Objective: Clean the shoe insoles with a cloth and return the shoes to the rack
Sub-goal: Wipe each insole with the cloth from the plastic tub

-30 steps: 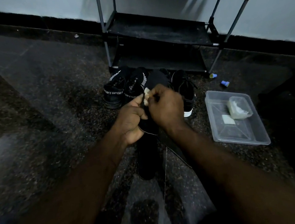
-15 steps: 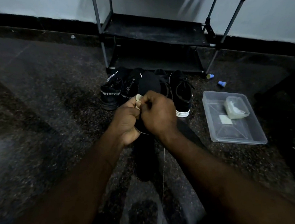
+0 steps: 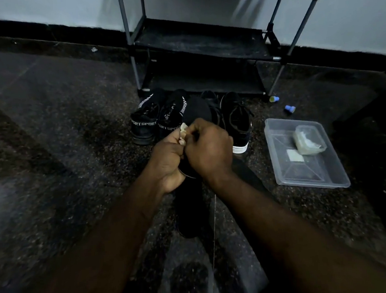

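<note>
Nearest: two bare forearms entering from bottom edge, converging at frame ctr. Under them, flat on the dark speckled floor point(image 3: 63, 179): second insole point(image 3: 189, 213), black, long axis running away from the body.

Above it: left hand point(image 3: 168, 164), fingers curled round the lower part of a black insole point(image 3: 197, 110). Right hand point(image 3: 212, 150) touching the left, pinching a small pale cloth point(image 3: 183, 133) against the insole's face. Cloth seen only as a scrap btwn the two hands, rest hidden.

Key relation: held insole w/ long axis pointing fwd and up. Rounded end (prob. the toe) clear of the knuckles on the far side, other end tucked below the left palm. Most of the exposed face thus beyond the cloth, i.e. away from the body. Hands approx. level, right slightly farther fwd.

Judged step: wiping, mid-task. Next stroke likely along that axis, right hand travelling, left only bracing.

Just beyond the rounded end: four shoes on the floor, heels toward the wearer. SPORT pair point(image 3: 144, 129) at left, black lace-up sneakers point(image 3: 237, 124) w/ white sole at right. Return to rack not yet done.

Right of the hands, well apart: clear plastic tray point(image 3: 312, 184) holding a lidded tub point(image 3: 309, 141) and a white square point(image 3: 295, 159). Past the tray: two small blue caps point(image 3: 290, 108).

Farthest: black shoe rack point(image 3: 202, 46), directly behind the shoes, against a pale wall point(image 3: 37, 6).
</note>
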Tool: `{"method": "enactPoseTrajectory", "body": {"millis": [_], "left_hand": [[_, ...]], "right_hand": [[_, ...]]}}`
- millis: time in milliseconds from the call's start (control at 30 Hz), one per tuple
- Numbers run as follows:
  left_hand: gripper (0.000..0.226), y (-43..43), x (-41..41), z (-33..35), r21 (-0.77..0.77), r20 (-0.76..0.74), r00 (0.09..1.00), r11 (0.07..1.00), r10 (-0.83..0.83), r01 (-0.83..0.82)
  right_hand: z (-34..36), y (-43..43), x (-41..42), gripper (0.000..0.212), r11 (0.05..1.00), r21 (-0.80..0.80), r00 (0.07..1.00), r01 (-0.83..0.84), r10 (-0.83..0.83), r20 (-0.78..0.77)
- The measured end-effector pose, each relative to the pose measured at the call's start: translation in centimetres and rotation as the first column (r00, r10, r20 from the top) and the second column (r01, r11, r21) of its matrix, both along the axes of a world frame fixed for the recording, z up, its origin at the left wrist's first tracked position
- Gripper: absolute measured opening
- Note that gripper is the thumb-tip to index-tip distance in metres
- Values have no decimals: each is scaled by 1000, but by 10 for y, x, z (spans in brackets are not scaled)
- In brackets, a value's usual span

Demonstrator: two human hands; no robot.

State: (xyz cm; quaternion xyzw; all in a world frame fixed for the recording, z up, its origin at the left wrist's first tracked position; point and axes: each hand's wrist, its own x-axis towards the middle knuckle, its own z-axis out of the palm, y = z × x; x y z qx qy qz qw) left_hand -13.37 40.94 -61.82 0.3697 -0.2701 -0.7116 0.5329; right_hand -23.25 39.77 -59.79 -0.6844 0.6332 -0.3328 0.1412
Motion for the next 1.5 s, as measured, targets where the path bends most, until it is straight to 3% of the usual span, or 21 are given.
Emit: {"method": "enactPoseTrajectory", "body": {"millis": [133, 267, 400, 567, 667, 867, 1033, 1167, 1300, 1400, 1500], "left_hand": [[90, -2, 3, 3, -30, -35, 999, 999, -32, 31], [84, -5, 7, 2, -29, -13, 1000, 999, -21, 21], [60, -4, 8, -6, 1, 33, 999, 1000, 6, -6], [82, -1, 3, -5, -5, 36, 999, 999, -36, 37], [85, -3, 4, -2, -15, -2, 1000, 999, -29, 29], [58, -3, 4, -9, 32, 19, 1000, 999, 22, -22], [86, -1, 1, -1, 2, 21, 1000, 1000, 0, 0], [81, -4, 6, -2, 26, 14, 1000, 999, 25, -25], [62, -2, 6, -8, 58, 41, 998, 997, 41, -43], [82, 2, 0, -4, 41, 23, 1000, 999, 17, -18], [88, 1, 0, -1, 30, 3, 1000, 999, 27, -27]], "right_hand": [[11, -20, -1, 8, 997, 12, 997, 73, -73, 27], [7, -14, 4, 9, 999, 21, 999, 32, -33, 29], [-6, 0, 6, 17, 999, 20, 999, -50, 50, 11], [3, -15, -1, 11, 994, 52, 995, 96, -97, 23], [5, -21, -2, 9, 993, 72, 994, 90, -94, 53], [-12, 3, 5, 11, 998, 65, 996, -16, 10, 84], [-2, -15, 0, 10, 993, 48, 991, 106, -110, 71], [-7, -14, 3, 8, 996, 66, 993, 53, -59, 100], [-14, -2, 7, 9, 998, 61, 995, -11, 5, 95], [-6, -14, 1, 16, 992, 87, 991, 91, -99, 93], [-2, -24, -2, 9, 988, 101, 986, 114, -125, 114]]}}
